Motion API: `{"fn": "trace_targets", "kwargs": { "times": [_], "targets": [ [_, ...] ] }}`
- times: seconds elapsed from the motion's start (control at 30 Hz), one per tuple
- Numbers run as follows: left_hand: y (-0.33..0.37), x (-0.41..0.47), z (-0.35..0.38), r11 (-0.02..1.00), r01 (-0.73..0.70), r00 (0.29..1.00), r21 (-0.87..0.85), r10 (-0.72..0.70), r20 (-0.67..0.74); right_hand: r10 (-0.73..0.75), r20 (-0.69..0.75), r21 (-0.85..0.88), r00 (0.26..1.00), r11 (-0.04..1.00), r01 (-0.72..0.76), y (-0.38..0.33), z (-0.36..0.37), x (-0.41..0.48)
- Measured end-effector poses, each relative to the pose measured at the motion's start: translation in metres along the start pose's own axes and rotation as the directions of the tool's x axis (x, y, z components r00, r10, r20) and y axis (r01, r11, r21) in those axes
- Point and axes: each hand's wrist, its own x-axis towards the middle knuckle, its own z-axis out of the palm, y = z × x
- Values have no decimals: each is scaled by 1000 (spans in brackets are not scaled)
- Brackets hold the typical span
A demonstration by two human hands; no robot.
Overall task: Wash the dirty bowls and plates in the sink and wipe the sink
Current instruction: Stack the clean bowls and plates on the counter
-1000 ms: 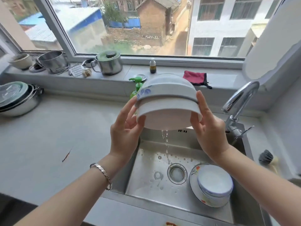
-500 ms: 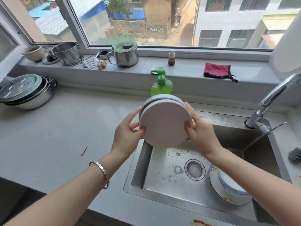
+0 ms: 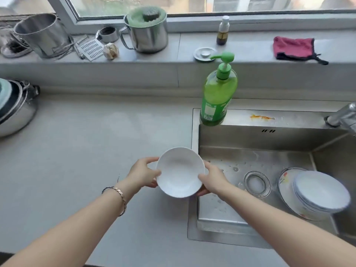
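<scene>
Between both hands (image 3: 179, 177) — white bowl (image 3: 180, 171), upright, beside sink (image 3: 194, 132)

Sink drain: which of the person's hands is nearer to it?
Right. The right hand holds the white bowl at its sink-side rim, left of the drain; the left hand holds its other side, over the counter.
</scene>
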Motion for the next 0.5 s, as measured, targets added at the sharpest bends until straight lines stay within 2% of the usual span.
{"fn": "trace_targets", "kwargs": {
  "times": [0.07, 0.13, 0.3, 0.4, 0.5],
  "targets": [
    [3, 21, -8, 998, -13, 998, 60, 16, -62, 41, -15, 59, 999, 997, -40, -9, 8, 14],
    [9, 39, -15, 998, -29, 992, 52, 35, -122, 72, -53, 124, 996, 990, -65, -21, 15, 30],
    [23, 60, -27, 971, -117, 978, -210, 76, -193, 142, -131, 301, 981, 949, -98, -60, 21, 70],
    [23, 55, -27, 947, -143, 981, -288, 96, -171, 137, -161, 332, 977, 940, -77, -78, 21, 87],
    [18, 44, -19, 966, -102, 993, -237, 83, -89, 107, -224, 341, 969, 940, -24, -85, 22, 98]
  ]
}}
